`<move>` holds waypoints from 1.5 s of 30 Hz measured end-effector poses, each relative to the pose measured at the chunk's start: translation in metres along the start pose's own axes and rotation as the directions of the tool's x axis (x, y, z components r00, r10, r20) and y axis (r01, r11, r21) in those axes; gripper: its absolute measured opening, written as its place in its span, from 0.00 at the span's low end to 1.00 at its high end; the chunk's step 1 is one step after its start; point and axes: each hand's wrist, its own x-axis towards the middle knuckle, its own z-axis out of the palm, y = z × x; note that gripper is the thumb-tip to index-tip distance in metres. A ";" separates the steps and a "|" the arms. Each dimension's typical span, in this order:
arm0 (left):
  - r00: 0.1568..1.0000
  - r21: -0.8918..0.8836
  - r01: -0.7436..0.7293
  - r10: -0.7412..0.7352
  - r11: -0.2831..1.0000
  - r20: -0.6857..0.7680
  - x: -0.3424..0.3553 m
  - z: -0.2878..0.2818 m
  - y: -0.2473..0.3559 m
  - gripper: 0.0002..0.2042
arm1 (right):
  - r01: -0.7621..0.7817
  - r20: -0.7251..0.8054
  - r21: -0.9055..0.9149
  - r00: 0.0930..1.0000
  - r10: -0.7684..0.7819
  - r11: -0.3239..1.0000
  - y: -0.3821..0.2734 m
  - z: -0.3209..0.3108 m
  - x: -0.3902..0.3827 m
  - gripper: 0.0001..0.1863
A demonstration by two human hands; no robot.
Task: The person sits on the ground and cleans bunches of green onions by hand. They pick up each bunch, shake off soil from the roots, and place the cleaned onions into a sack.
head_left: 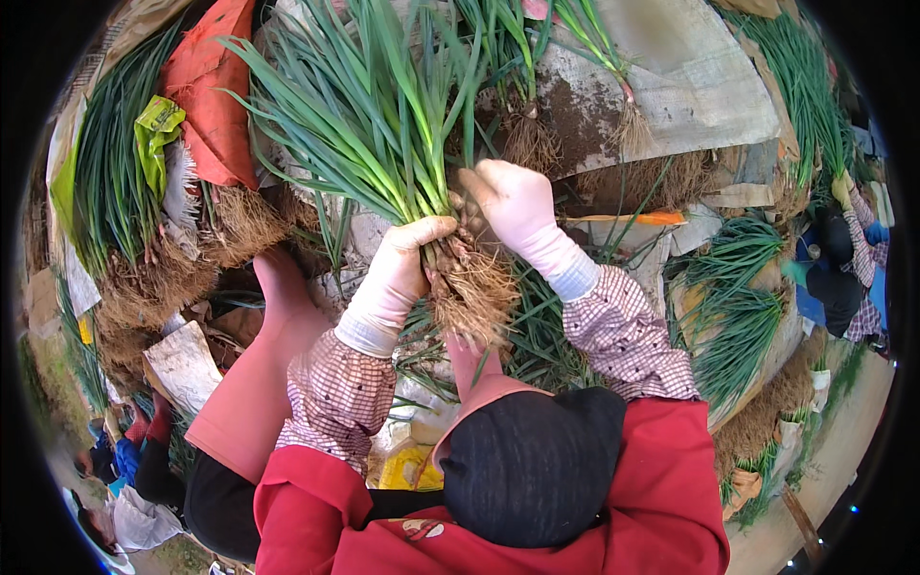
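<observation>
A thick bunch of green onions stands in front of me, its leaves fanning up and its tangled brown roots hanging down. My left hand, in a pale glove, is wrapped round the bunch just above the roots, thumb across the front. My right hand, gloved too, is closed at the right side of the stems. Its fingertips press together beside the bunch's base; what they pinch is too hidden to name. Both forearms wear checked sleeve covers.
More green onions lie at the left by a red sack. Loose stalks rest on a soiled white sheet ahead. Other onion piles are at the right. Pink boots flank the work, and people sit at both edges.
</observation>
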 end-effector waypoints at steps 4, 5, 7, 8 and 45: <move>0.998 0.026 -0.054 0.055 0.998 -0.020 -0.025 0.016 0.010 0.17 | 0.015 0.042 -0.062 0.999 -0.012 0.998 0.074 -0.030 -0.013 0.08; 0.991 -0.121 -0.078 0.091 0.990 0.101 -0.025 0.010 0.008 0.18 | 0.479 0.239 -0.302 0.875 -0.420 0.824 0.108 -0.034 -0.020 0.07; 0.983 -0.231 -0.120 0.148 0.965 0.108 -0.036 -0.004 0.011 0.19 | 0.040 0.865 -0.374 0.376 0.333 0.926 0.051 -0.062 -0.013 0.08; 0.986 -0.239 -0.107 0.134 0.965 0.099 -0.037 -0.008 0.012 0.19 | 0.281 0.778 -0.394 0.608 0.155 0.875 0.051 -0.073 -0.010 0.09; 0.994 0.056 0.028 -0.034 0.998 0.104 -0.008 0.000 -0.010 0.19 | -0.633 0.593 0.774 0.725 0.350 0.000 0.008 -0.023 -0.023 0.16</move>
